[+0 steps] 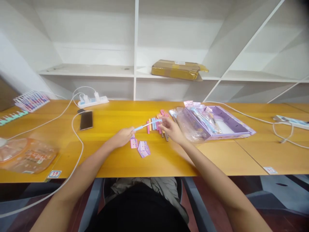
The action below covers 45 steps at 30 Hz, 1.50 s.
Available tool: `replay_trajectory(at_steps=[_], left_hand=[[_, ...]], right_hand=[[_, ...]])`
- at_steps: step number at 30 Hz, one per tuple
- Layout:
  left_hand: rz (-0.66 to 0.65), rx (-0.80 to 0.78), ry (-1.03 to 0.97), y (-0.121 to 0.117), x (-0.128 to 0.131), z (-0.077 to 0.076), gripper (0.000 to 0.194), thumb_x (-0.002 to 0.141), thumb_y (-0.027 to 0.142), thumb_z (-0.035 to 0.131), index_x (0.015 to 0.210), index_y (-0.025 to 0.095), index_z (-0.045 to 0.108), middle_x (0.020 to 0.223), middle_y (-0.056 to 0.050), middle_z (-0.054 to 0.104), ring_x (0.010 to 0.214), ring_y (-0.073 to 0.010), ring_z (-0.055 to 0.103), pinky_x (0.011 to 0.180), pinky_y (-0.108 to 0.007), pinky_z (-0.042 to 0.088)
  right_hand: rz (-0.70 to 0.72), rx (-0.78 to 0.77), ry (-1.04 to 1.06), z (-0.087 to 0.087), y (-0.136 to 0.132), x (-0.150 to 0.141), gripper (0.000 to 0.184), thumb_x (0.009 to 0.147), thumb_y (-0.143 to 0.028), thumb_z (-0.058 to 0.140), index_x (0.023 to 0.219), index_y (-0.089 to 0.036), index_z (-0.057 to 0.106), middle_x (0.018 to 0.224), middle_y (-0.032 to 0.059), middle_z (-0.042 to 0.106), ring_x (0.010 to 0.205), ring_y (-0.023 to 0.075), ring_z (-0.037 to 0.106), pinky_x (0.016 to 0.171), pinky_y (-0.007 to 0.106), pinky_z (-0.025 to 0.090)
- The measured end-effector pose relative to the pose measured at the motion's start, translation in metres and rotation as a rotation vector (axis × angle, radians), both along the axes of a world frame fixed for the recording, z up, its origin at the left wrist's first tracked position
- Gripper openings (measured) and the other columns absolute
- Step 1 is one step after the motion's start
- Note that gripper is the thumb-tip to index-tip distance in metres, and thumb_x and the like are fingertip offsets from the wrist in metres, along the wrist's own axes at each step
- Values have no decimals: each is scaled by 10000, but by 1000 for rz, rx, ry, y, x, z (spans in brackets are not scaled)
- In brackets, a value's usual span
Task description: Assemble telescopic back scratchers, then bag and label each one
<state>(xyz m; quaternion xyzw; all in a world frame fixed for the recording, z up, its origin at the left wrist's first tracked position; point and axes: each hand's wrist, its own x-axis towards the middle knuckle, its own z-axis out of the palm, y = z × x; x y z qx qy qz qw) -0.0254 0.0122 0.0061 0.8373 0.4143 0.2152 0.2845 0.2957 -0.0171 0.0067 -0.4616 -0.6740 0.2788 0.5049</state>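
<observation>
A thin back scratcher (146,124) with light blue ends and a metal rod spans between my two hands, tilted up to the right. My left hand (124,136) is closed on its lower blue end. Fingers of my right hand (172,129) pinch the other blue end. Below and behind it lies a row of pink, yellow, blue and purple handles (153,125), with claw-shaped pink and yellow heads (163,113) at the far side. My right hand partly covers this row. Small purple-and-pink cards (144,149) lie on the table near my left hand.
A purple open box (229,133) holds plastic-wrapped items, with clear bags (190,129) beside it. A phone (86,120), power strip (93,101) and white cables lie left. An orange plastic bag (31,154) sits at far left. A taped carton (177,70) rests on the shelf.
</observation>
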Motion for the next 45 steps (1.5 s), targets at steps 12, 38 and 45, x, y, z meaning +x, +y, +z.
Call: replay_trajectory(at_steps=[12,38,45], left_hand=[[-146,118,34,-52,15,6,248,974,432,623,803,273,705,841,-101,728,881,-327,686,852,-428,503],[190,315,402,-87,-154,1,543,1073,627,374,1064,217,730,1084,-106,772,1032,-287,725,953,-406,555],[155,415,352,-91,-156,-8,519,1104,557,353,1153,212,737,1090,-103,758,1026,-264,720,949,-379,563]], right_hand=[[-87,210,-1024,-22,-94,1,249,1125,-271,412,1213,-234,643,965,96,740,817,263,701,703,344,460],[-940,-34,-818,-57,-217,232,354,951,-322,445,1153,-251,726,755,44,746,755,266,752,622,348,451],[-967,-352,-629,-62,-207,219,196,918,-324,435,910,-258,619,721,68,720,638,265,659,683,389,437]])
